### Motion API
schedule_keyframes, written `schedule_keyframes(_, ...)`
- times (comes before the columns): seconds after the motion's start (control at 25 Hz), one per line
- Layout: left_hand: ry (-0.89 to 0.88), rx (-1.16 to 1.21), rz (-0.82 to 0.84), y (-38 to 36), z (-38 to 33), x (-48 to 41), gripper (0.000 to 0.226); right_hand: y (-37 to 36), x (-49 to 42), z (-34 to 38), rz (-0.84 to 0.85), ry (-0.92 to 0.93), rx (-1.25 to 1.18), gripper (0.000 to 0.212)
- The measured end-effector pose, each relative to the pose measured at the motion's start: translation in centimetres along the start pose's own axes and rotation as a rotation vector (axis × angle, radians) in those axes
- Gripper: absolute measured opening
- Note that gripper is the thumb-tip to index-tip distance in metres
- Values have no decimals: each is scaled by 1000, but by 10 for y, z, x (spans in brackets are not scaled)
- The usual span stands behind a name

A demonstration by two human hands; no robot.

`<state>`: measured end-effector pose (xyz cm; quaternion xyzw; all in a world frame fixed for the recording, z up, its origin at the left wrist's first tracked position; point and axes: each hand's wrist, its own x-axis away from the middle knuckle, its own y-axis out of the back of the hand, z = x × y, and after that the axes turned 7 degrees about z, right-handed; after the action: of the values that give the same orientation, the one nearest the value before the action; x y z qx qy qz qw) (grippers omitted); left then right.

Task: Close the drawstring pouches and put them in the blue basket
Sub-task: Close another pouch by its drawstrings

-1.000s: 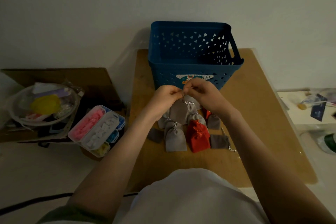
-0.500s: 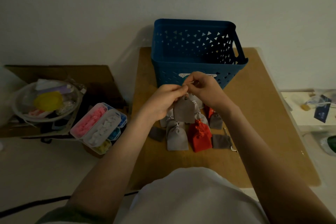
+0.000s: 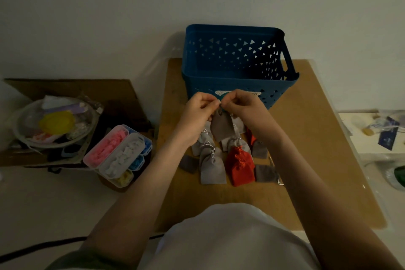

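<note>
Just before the basket, at 12 o'clock on the board: a grey pouch hangs lifted off the others, probably so its weight helps the neck cinch.
Left hand: fingertips pinched at the pouch's mouth, on its 11 o'clock side; whether on cloth or cord I cannot tell.
Right hand: pinched at the 1 o'clock side, opposing the left, likely to draw the neck tight.
Blue basket: open-topped, directly beyond both hands, handy for the drop.
Waiting pouches: grey and red, clustered mid-board.

Dim indoor light, soft focus, muted colours, wide-angle bending at edges, faint wall shadows
</note>
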<state>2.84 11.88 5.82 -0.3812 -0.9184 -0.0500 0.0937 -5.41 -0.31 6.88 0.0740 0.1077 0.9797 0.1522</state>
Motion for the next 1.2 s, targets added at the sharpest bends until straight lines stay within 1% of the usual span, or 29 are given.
schedule_keyframes(0.08, -51, 32, -12, 0, 1, 0, 9, -6, 0, -2, -3, 33, -64, 9)
schedule_keyframes(0.16, -88, 8, -26, 0, 1, 2, 11, -10, 0, -3, -23, 55, -66, 7)
schedule_keyframes(0.24, -114, -20, -33, -1, 3, 5, 8, -13, 0, -2, -50, 62, -28, 5)
schedule_keyframes(0.36, -164, -51, -45, -1, 7, 6, 6, -14, 1, -2, -62, 80, 70, 8)
schedule_keyframes(0.48, -229, -55, -76, -1, 10, 6, 9, -15, -1, -4, -90, 40, 91, 3)
schedule_keyframes(0.56, -253, -60, -84, -2, 11, 5, 12, -13, -2, -4, -108, 16, 69, 10)
schedule_keyframes(0.6, -261, -71, -82, -2, 12, 4, 13, -13, -1, -3, -100, 16, 56, 9)
schedule_keyframes(0.64, -267, -82, -79, -2, 11, 3, 13, -13, -1, -2, -83, 27, 32, 8)
schedule_keyframes(0.72, -264, -112, -66, -2, 11, 0, 13, -12, -1, 1, -74, 37, 5, 12)
schedule_keyframes(0.8, -258, -137, -51, -2, 11, -2, 11, -12, -3, 1, -92, 15, 53, 11)
schedule_keyframes(0.92, -246, -143, -57, -2, 11, -1, 14, -11, -6, 0, -107, -15, 91, 8)
schedule_keyframes(1.12, -223, -128, -68, -1, 7, 0, 12, -17, -2, 3, -112, -9, -33, 10)
schedule_keyframes(1.2, -236, -110, -46, 0, 6, -1, 12, -16, -2, 3, -78, 16, -64, 9)
